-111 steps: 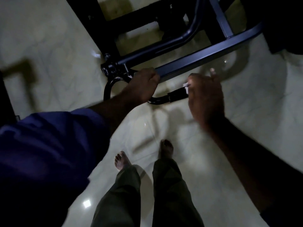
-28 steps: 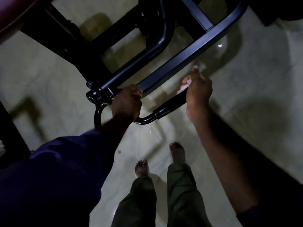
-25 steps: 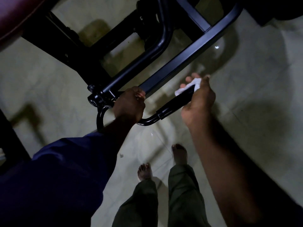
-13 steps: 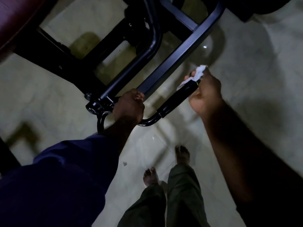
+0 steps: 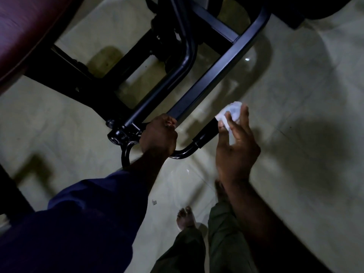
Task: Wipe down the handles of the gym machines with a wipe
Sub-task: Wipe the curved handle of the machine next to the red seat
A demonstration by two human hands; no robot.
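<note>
White wipe [image 5: 232, 112] bunched in the right grip [image 5: 235, 148], just beside the black handle [image 5: 205, 133]; left grip [image 5: 158, 135] wrapped tight round its bar.

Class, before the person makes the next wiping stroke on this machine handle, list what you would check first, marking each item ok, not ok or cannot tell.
1. Left hand steadies the handle: ok, gripping it.
2. Wipe held in right hand: ok, pinched there.
3. Wipe wrapped round the black grip: not ok, the hand is not closed round it.
4. Wipe damp enough: cannot tell.
</note>
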